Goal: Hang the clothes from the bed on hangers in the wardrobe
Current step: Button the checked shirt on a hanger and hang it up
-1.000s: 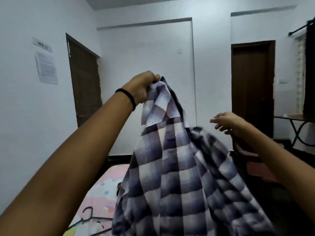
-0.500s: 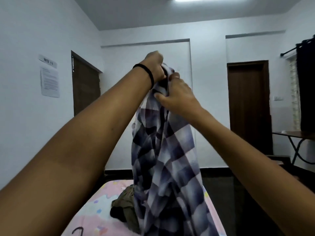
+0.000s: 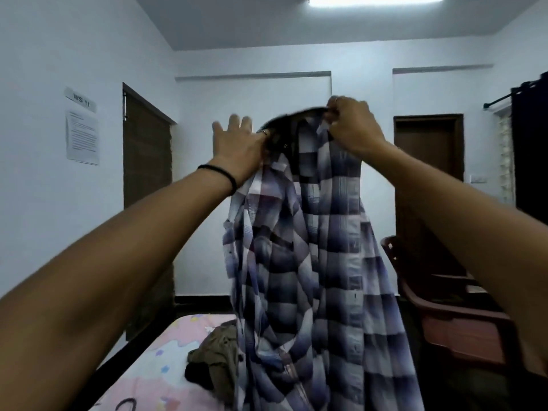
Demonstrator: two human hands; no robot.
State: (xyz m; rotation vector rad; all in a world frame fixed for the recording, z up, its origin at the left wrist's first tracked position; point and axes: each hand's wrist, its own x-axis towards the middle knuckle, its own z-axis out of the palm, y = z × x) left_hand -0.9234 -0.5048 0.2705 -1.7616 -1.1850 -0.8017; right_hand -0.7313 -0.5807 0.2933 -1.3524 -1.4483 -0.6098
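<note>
A blue, white and grey checked shirt [image 3: 311, 262] hangs in mid-air in front of me, above the foot of the bed [image 3: 154, 372]. My right hand [image 3: 353, 132] pinches its top edge at the upper right. My left hand [image 3: 237, 143] is at the shirt's upper left with its fingers straight and spread, its palm side against the cloth. Between the two hands runs a dark curved edge [image 3: 293, 117], too blurred to tell whether it is collar or hanger. An olive-brown garment [image 3: 216, 360] lies crumpled on the pink patterned sheet.
Part of a black hanger [image 3: 127, 404] shows on the sheet at the bottom edge. A maroon plastic chair [image 3: 450, 318] stands to the right of the bed. Brown doors are in the left wall [image 3: 146, 161] and far wall [image 3: 430, 149]. A dark curtain [image 3: 530, 143] hangs far right.
My hands have moved apart at the shirt's top. My right hand shifted right with the top edge pinched, my left hand let go and spread its fingers, and the shirt now hangs wider.
</note>
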